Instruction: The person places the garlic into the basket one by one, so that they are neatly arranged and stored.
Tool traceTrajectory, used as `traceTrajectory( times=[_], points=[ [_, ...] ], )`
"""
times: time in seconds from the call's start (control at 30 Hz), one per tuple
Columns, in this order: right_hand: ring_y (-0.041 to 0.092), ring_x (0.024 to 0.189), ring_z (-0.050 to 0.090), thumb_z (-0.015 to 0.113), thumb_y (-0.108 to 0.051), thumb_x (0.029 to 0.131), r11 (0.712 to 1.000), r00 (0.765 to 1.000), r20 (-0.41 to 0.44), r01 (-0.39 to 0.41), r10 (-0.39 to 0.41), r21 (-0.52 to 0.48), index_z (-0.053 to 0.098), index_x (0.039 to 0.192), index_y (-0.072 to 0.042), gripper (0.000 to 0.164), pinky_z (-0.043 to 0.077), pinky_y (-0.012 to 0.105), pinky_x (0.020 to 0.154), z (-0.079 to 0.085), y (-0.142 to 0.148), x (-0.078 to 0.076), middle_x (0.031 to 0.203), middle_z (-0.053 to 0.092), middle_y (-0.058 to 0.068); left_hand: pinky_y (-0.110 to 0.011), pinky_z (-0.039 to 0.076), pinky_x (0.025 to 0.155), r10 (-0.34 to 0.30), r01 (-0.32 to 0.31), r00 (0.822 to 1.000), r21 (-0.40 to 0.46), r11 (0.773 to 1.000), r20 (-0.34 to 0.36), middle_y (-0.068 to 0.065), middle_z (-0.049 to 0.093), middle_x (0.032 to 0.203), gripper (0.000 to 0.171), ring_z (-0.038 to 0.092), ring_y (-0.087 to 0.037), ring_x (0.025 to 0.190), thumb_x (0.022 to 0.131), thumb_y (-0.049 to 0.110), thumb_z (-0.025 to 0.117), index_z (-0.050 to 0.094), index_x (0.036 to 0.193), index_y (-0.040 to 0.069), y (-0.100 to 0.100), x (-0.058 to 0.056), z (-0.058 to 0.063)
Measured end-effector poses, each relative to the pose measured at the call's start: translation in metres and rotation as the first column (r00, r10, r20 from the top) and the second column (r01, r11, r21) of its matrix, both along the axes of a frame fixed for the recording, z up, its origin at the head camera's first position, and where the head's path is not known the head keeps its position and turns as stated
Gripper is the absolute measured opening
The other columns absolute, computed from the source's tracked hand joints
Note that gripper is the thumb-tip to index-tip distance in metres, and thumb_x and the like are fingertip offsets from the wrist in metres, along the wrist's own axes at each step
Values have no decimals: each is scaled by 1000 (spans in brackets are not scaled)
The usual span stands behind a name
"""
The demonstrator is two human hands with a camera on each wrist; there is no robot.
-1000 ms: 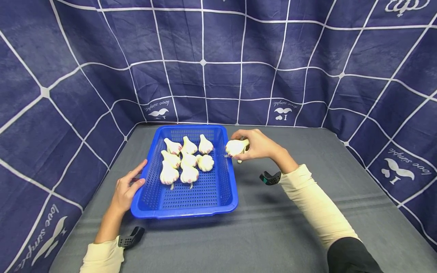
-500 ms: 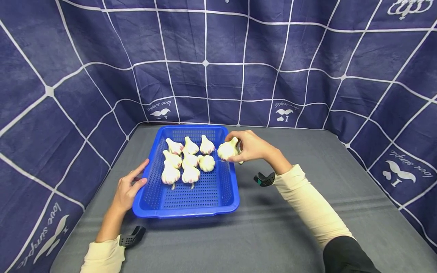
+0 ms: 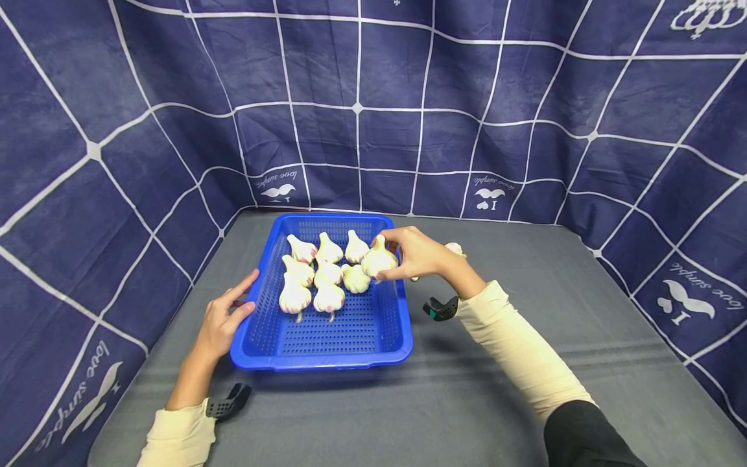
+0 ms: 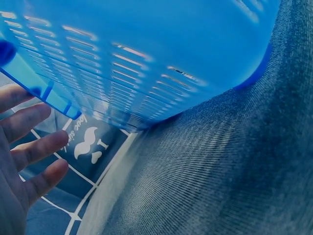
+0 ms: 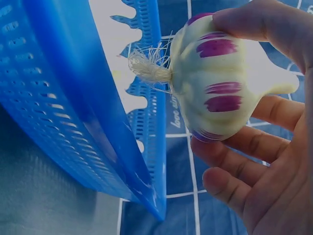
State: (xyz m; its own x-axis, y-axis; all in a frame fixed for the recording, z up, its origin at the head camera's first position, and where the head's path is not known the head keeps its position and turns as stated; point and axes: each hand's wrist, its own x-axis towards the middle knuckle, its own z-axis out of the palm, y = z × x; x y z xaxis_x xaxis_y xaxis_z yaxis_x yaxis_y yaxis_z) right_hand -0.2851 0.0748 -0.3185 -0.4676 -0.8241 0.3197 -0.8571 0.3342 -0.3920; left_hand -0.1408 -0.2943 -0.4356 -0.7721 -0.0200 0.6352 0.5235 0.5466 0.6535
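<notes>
My right hand [image 3: 421,254] grips a white garlic bulb [image 3: 379,261] between thumb and fingers, over the right side of a blue plastic basket [image 3: 321,362]. In the right wrist view the held bulb [image 5: 215,83] shows purple streaks and a tuft of roots pointing toward the basket. Several garlic bulbs [image 3: 295,297] lie in rows inside the basket, toward its far and left part. At the basket's left rim rests my left hand [image 3: 217,325], fingers extended. The left wrist view shows those fingers [image 4: 36,149] loosely spread beside the rim.
Partly hidden behind the right wrist, another garlic bulb [image 3: 454,248] lies on the grey tabletop [image 3: 508,389]. A dark blue curtain [image 3: 327,71] with white grid lines hangs behind the table and along both sides.
My right hand has moved left, carrying the garlic bulb from the right rim to over the basket's inside. The bulb has tipped more upright, stem up. The left hand stays at the rim.
</notes>
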Motion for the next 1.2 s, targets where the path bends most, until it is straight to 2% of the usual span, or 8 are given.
traceTrajectory(
  times=[0.13, 0.4, 0.67, 0.87, 1.2],
  points=[
    [18, 69, 60, 80, -38, 70, 999, 1000, -4, 7, -7, 53, 62, 93, -11, 41, 46, 28, 62, -3, -7, -2, 76, 62, -1, -11, 44, 83, -3, 3, 1000, 0, 1000, -2, -29, 66, 113, 49, 53, 11, 103, 85, -5, 58, 59, 133, -3, 0, 1, 2],
    [13, 77, 64, 86, -39, 70, 988, 998, 50, 19, -27, 155, 62, 93, -9, 44, 50, 27, 70, -7, -27, -3, 83, 69, 2, -9, 42, 83, -1, 1, 1000, -11, 1000, -9, -29, 66, 115, 49, 52, 11, 103, 84, -5, 58, 59, 133, -3, -1, 0, 0],
    [16, 84, 68, 88, -39, 70, 982, 991, 133, -32, 7, 187, 61, 87, -11, 43, 52, 28, 75, -11, -42, -5, 85, 68, 1, -11, 43, 81, 3, -3, 1000, -20, 1000, -1, -26, 66, 118, 50, 52, 10, 103, 85, -3, 57, 59, 134, -1, -1, 0, 1],
    [16, 85, 69, 88, -37, 71, 969, 988, 148, -79, 44, 235, 60, 84, -11, 41, 52, 26, 76, -17, -49, -11, 85, 67, -1, -12, 44, 82, -3, 3, 1000, -22, 1000, -9, -28, 64, 120, 49, 52, 10, 104, 84, -4, 58, 59, 133, -3, -1, -1, 0],
    [12, 84, 68, 89, -32, 71, 968, 975, 223, -65, 10, 241, 66, 92, -7, 40, 51, 25, 79, -18, -65, -13, 93, 72, 4, -12, 43, 81, 0, 0, 1000, -23, 1000, 0, -27, 64, 121, 49, 52, 10, 104, 85, -3, 56, 58, 134, -2, -1, 0, 0]
  ],
)
